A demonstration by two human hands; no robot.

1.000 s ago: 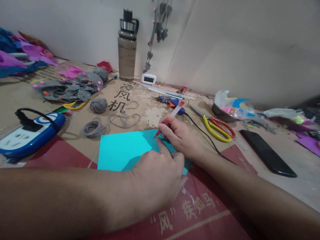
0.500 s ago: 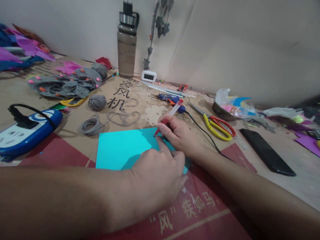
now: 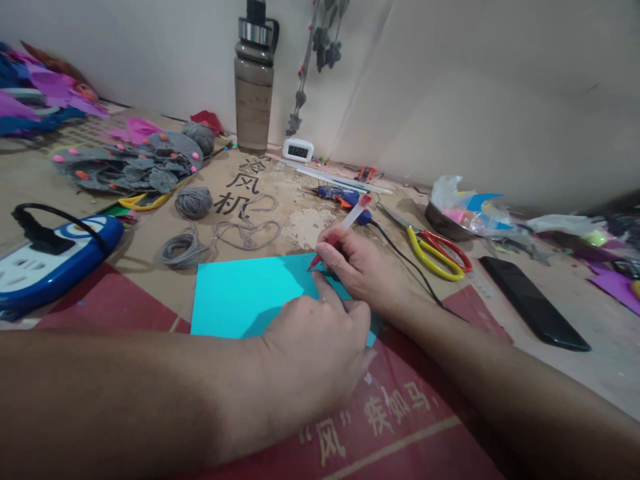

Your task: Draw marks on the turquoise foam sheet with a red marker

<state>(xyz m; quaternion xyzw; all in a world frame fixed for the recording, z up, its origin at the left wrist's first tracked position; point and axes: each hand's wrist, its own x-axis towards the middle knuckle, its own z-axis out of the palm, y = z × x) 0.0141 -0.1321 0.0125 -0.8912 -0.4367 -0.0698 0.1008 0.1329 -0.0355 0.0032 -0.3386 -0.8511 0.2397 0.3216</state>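
Note:
A bright turquoise sheet of paper point(image 3: 235, 293) lies flat in front of me, its right part covered by my hands. My right hand point(image 3: 357, 267) is closed round a red pen point(image 3: 351, 217) with a clear barrel. The pen slants, with its tip at the paper near the far edge. My left hand point(image 3: 317, 340) crosses over the sheet and presses on it from above. Its index finger stretches out close below the pen tip, while the other fingers are bent and partly hidden.
Scissors point(image 3: 435, 257), a black phone point(image 3: 535, 303) and a blue glue gun point(image 3: 340, 195) lie to the right. Grey yarn point(image 3: 193, 202), a power strip point(image 3: 60, 257) and felt pieces point(image 3: 135, 163) are on the left. A water bottle point(image 3: 254, 100) and small clock point(image 3: 299, 150) stand behind.
The pen tip has shifted very slightly along the paper, and the pen still sits in my right hand. My left hand stays in place on the sheet.

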